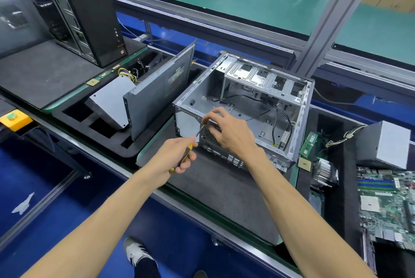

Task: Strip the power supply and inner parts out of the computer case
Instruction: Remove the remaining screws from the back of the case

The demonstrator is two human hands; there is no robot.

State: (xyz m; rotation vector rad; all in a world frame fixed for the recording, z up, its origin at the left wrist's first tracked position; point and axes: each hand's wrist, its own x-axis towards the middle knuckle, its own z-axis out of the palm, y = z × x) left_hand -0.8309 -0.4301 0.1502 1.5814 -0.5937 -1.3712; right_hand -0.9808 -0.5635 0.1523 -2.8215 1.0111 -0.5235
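Observation:
An open grey computer case lies on its side on a dark mat, with black cables loose inside and a drive cage at its far end. My left hand grips a yellow-handled screwdriver whose tip points at the case's rear panel near the upper corner. My right hand rests on that rear panel over the fan grille, its fingers pinched next to the screwdriver tip. A grey power supply with its wire bundle lies to the right of the case.
A motherboard, heat sink, RAM stick and CPU chip lie at right. A side panel and another power supply stand in a foam tray at left. A black tower stands behind; a yellow button box sits far left.

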